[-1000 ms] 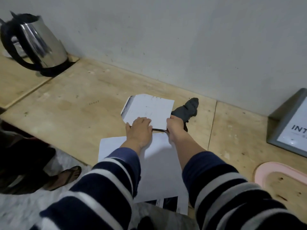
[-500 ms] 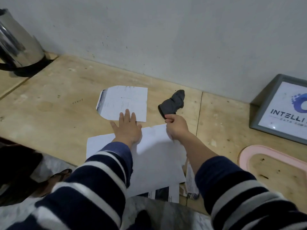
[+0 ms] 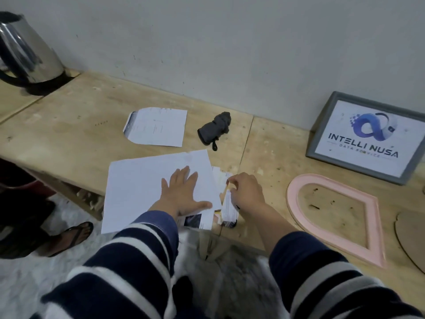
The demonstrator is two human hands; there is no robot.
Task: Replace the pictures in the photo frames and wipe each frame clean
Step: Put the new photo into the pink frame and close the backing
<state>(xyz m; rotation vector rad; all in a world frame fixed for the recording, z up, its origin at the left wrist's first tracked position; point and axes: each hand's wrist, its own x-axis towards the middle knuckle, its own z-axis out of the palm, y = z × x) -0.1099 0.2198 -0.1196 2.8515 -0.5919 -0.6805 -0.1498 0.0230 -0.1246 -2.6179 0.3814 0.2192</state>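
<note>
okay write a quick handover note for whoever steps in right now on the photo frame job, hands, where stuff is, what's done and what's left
Left hand: flat, pressing the large white sheet.
Right hand: pinching paper scraps beside that sheet.
Cut picture lies alone near the wall; grey cloth is beside it, not held.
Pink frame lies flat and empty; cardboard backing is to its right.
Grey frame leans on the wall, logo picture inside.
Done: picture cut to the pink frame's shape, it seems.
Left: fit picture and backing, wipe frames.
</note>
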